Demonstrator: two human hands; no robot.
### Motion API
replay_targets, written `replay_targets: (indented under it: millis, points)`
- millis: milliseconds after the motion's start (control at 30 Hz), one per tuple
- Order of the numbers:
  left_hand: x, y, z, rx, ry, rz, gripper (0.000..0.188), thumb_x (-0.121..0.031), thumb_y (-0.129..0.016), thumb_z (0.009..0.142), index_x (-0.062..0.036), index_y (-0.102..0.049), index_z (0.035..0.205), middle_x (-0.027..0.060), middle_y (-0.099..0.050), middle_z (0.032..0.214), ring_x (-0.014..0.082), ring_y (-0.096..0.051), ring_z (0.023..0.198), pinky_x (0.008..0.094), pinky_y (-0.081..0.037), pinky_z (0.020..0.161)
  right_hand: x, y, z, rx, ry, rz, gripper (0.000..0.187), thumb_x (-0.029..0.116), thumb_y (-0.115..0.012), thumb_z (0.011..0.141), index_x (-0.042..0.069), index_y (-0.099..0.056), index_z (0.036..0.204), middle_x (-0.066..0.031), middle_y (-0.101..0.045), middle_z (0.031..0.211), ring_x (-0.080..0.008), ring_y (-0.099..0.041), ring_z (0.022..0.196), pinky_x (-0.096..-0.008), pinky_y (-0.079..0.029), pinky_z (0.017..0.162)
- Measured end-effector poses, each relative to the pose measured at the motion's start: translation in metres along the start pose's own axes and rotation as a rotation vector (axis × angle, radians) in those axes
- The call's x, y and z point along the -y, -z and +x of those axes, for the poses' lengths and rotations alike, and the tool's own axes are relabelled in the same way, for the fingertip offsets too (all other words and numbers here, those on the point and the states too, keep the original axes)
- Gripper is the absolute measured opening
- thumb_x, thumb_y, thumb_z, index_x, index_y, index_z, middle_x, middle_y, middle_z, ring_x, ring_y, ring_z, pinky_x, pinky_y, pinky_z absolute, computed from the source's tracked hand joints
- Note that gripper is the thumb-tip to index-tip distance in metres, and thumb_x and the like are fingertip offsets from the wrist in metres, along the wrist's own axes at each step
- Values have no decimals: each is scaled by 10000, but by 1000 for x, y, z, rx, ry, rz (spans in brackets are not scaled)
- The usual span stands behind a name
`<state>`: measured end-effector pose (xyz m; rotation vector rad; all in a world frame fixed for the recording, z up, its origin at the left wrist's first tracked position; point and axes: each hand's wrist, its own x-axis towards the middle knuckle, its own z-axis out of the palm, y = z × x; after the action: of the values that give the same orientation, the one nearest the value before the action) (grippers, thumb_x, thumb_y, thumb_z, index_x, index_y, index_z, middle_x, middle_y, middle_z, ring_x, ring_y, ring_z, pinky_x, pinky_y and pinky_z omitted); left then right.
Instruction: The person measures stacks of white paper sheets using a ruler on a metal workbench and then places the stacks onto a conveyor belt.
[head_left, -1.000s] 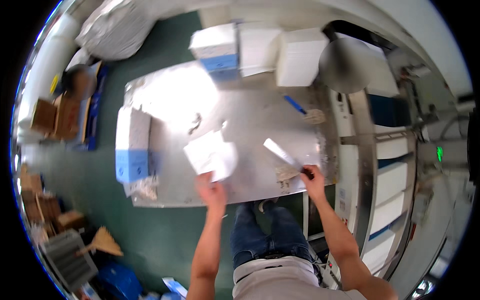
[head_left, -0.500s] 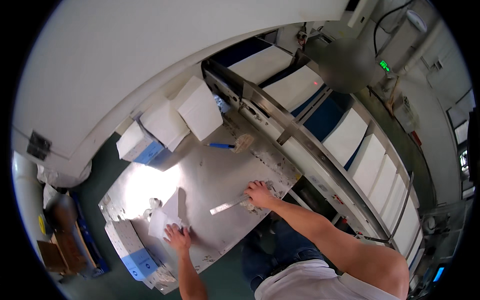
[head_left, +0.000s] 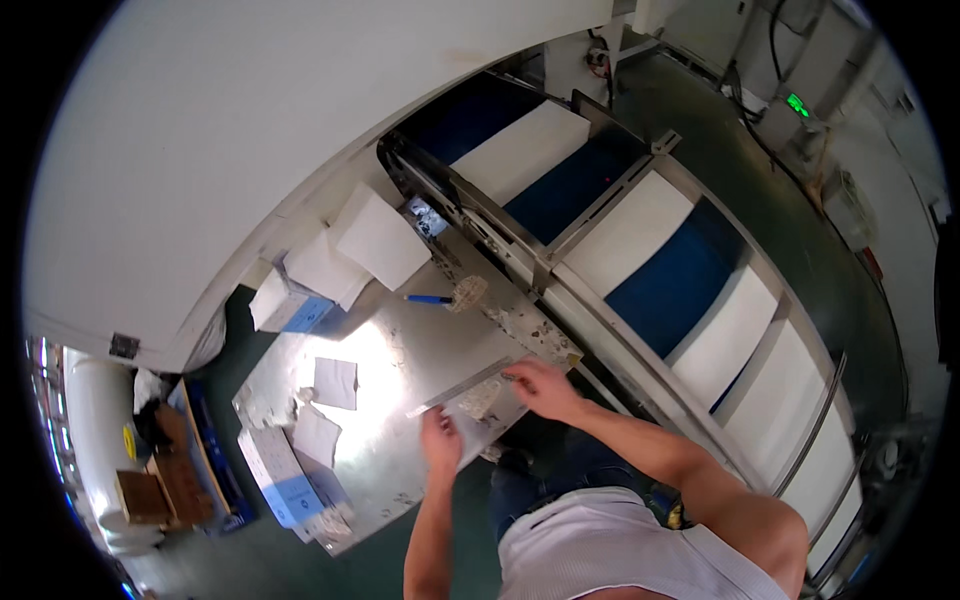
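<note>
A metal ruler (head_left: 465, 386) runs slantwise between my two hands over the near part of the steel table. My right hand (head_left: 543, 388) grips its right end with curled fingers. At the left end my left hand (head_left: 440, 437) has its fingers bent in against the ruler; they are slightly blurred. Just below the ruler's edge lies a pale, crumpled-looking piece (head_left: 480, 398). Farther left on the table rest a square white sheet (head_left: 335, 384) and another white piece (head_left: 316, 436), lying apart from my hands.
A blue-and-white box (head_left: 280, 480) stands at the table's left corner. White stacks (head_left: 380, 240) and a blue cutter (head_left: 428, 299) are toward the back of the steel table (head_left: 420, 345). To the right runs a conveyor (head_left: 675, 275) carrying white sheets. Cardboard boxes (head_left: 170, 480) sit on the floor.
My left hand has left the white paper and moved right to the ruler's end. The ruler has shifted with my right hand. White sheets on the conveyor have changed position.
</note>
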<state>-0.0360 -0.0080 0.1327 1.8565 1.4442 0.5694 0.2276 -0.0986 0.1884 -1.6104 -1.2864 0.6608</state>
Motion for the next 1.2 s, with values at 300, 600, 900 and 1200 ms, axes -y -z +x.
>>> replay_targets:
  millis: [300, 600, 900, 1200]
  points:
    - [-334, -166, 41, 106, -343, -338, 435, 6, -595, 955, 30, -548, 1387, 225, -645, 1205, 376, -667, 1058, 435, -558, 893, -84, 294, 52, -622, -87, -227, 192, 10, -717, 940, 20, -709, 1131, -82, -694, 943, -177, -656, 800, -301, -505, 663]
    - [-383, -274, 101, 143, 125, -105, 965, -176, -734, 924, 236, -105, 1529, 473, -175, 1589, 577, -166, 1525, 549, -197, 1270, -198, 390, 121, -389, -230, -729, 529, 200, -729, 924, -40, -606, 1378, -251, -621, 1358, -423, -608, 1249, -514, -515, 1036]
    - [-382, -326, 92, 43, 544, -126, 965, -299, -739, 940, 203, -153, 1521, 428, -230, 1568, 538, -269, 1487, 551, -255, 1244, -257, 413, 129, -272, -491, -778, 785, 463, -680, 948, -17, -463, 1529, -269, -468, 1557, -447, -445, 1425, -616, -345, 1167]
    - [-372, -349, 76, 329, 673, 250, 734, -246, -694, 925, 128, -360, 1461, 338, -259, 1564, 481, -285, 1471, 530, -244, 1234, -243, 426, 18, -350, -832, -823, 787, 642, -752, 837, 37, -652, 1331, -280, -554, 1360, -456, -502, 1321, -627, -392, 1074]
